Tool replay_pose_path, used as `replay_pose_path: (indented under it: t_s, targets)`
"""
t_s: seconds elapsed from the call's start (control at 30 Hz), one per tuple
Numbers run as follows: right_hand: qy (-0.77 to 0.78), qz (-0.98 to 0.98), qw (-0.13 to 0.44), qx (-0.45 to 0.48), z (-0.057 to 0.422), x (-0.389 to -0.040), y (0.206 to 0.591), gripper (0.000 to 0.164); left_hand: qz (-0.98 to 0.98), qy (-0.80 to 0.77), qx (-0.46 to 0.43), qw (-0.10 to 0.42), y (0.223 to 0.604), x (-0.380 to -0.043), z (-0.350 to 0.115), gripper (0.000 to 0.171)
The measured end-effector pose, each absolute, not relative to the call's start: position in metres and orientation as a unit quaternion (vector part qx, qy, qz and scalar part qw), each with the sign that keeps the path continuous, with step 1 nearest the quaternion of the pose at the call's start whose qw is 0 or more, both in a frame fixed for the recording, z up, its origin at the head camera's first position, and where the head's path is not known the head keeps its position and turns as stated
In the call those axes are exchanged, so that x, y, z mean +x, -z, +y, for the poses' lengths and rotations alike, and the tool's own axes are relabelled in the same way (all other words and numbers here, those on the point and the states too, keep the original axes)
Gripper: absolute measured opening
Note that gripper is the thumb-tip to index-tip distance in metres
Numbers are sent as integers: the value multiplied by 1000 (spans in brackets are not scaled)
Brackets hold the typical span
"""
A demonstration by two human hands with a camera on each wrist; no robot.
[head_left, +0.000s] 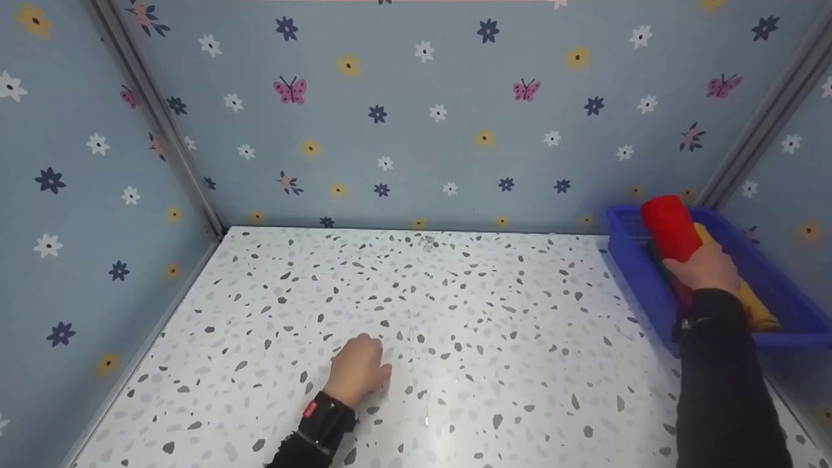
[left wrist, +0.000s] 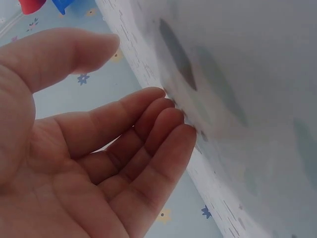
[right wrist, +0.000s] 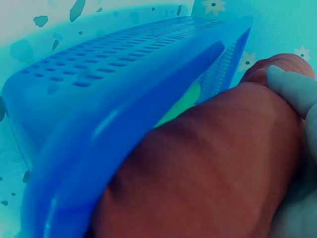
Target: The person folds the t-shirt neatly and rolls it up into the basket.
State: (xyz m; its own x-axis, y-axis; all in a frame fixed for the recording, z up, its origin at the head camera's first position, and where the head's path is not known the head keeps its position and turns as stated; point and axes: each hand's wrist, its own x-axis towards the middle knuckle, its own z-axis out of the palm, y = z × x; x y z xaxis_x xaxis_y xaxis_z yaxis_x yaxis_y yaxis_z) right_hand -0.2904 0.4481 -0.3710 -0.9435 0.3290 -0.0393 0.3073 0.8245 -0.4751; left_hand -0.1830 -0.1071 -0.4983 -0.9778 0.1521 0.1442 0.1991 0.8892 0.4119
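At the right in the head view, my right hand [head_left: 705, 270] grips a rolled red cloth [head_left: 671, 227] over a blue plastic basket [head_left: 640, 286]. Seen from the right wrist, the red roll [right wrist: 213, 163] lies along the basket's rim [right wrist: 99, 148], with fingers [right wrist: 294, 89] curled round its far side. A yellow roll [head_left: 757, 305] lies inside the basket, partly hidden by the hand and sleeve. My left hand [head_left: 357, 370] rests low over the speckled table [head_left: 494, 312], holding nothing; its fingers [left wrist: 148, 163] bend loosely, their tips right at the tabletop.
Flowered blue panels [head_left: 416, 130] enclose the table at the back and both sides, joined by grey metal corner posts [head_left: 156, 117]. The slotted basket stands in the back right corner, close to the right panel. Something green [right wrist: 181, 106] shows inside it from the right wrist.
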Motion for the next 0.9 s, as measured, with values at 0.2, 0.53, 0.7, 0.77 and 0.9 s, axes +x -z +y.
replay_pose_path:
  t_s: [0.2, 0.53, 0.7, 0.77, 0.9]
  targets:
    - [-223, -969, -11, -104, 453, -290, 374, 65, -971, 214, -90, 53, 499, -183, -107, 29]
    - [-227, -958, -168, -52, 455, -282, 368, 73, -971, 216, -88, 53, 499, -183, -107, 26]
    - [-215, -965, -146, -38, 454, -284, 364, 70, -971, 217, -87, 49, 498, -182, -107, 26]
    - [-206, -968, -137, -36, 452, -285, 363, 69, -971, 219, -88, 49, 498, -182, -107, 26]
    - [-188, -973, -132, -32, 446, -289, 358, 64, -970, 218, -91, 51, 498, -183, -107, 25]
